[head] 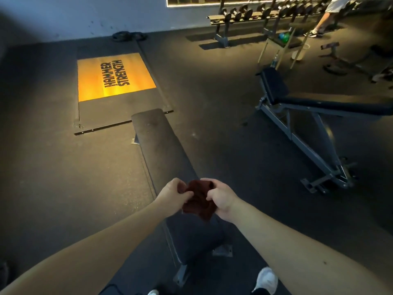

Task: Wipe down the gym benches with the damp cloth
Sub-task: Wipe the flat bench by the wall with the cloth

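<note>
Grip: your left hand (173, 192) and right hand (221, 199) both pinch the dark red cloth (197, 201), which is bunched between them.
Cloth: you hold it over the near end of the flat bench (157, 141), seemingly clear of its surface.
Risk: bunched like this, it may wipe only a narrow stripe and miss the far end and edges. The adjustable bench (319, 103) could be forgotten.
Writing: the orange platform (114, 77) reads "HAMMER STRENGTH".

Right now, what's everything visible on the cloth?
The cloth is small, dark reddish-brown and soft-looking, bunched and creased rather than spread flat. It is held over the near part of the flat bench and appears clear of it. The left hand pinches its upper left side, the right hand its upper right. The lower part droops free between them. Dampness cannot be judged.
</note>
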`<state>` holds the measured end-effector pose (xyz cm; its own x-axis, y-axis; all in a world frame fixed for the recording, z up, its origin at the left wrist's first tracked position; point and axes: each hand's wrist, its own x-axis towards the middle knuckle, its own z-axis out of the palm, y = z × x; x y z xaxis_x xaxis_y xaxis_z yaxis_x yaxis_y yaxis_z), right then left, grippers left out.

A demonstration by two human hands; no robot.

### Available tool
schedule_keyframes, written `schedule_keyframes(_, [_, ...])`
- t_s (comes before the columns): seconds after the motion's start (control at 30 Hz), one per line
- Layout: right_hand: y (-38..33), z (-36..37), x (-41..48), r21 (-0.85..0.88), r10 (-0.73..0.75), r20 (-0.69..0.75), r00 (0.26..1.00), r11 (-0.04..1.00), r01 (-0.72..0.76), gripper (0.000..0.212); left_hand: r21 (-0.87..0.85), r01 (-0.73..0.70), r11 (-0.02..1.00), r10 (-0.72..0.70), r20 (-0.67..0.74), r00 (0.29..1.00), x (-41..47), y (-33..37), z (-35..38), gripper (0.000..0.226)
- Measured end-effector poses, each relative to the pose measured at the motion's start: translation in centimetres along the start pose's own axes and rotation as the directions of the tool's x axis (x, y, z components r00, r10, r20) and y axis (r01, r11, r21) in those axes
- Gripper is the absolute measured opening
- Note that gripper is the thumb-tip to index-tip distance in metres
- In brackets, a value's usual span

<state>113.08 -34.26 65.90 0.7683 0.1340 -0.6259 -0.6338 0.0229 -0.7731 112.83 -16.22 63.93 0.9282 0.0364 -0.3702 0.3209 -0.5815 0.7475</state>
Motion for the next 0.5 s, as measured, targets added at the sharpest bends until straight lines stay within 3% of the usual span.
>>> schedule_keyframes(0.13, [-4.8, -7.3, 3.2, -0.165, -0.056, 0.080, 0.995, 0.984, 0.069, 0.061, -0.223, 0.112, 0.968, -0.107, 0.033, 0.994, 3.8, 5.3, 4.5, 0.032])
schedule_keyframes(0.3, [-11.2, -16.0, 4.9, -0.208, -0.051, 0.231, 0.972, 0.973, 0.100, 0.055, -0.592, 0.236, 0.771, -0.244, 0.069, 0.967, 4.9, 12.3, 9.6, 0.058])
schedule_keyframes(0.4, [-14.9, -19.7, 5.7, -0.344, -0.069, 0.308, 0.949, 0.922, 0.179, 0.050, -0.640, 0.200, 0.742, -0.236, 0.031, 0.971, 5.7, 16.5, 12.1, 0.038])
schedule_keyframes(0.5, [-17.4, -22.3, 8.0, -0.497, -0.088, 0.367, 0.926, 0.823, 0.275, 0.045, -0.580, 0.154, 0.800, -0.232, -0.061, 0.971, 7.3, 19.5, 13.7, 0.019])
